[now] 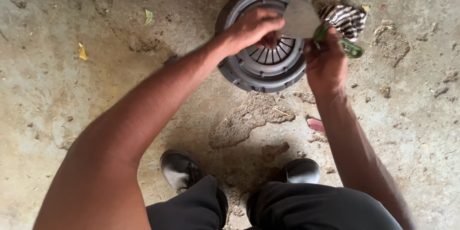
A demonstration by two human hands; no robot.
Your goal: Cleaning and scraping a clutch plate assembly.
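Left hand (251, 29) and right hand (326, 60), each grip clamped on the grey sheet (299, 18) above the clutch plate (263, 62); the sheet could tear if pulled unevenly.

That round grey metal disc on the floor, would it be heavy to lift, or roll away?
The round metal disc looks like thick cast metal, so probably heavy for its size. It lies flat on the concrete floor, so rolling seems unlikely. Its ribbed rim should give fingers a fair hold.
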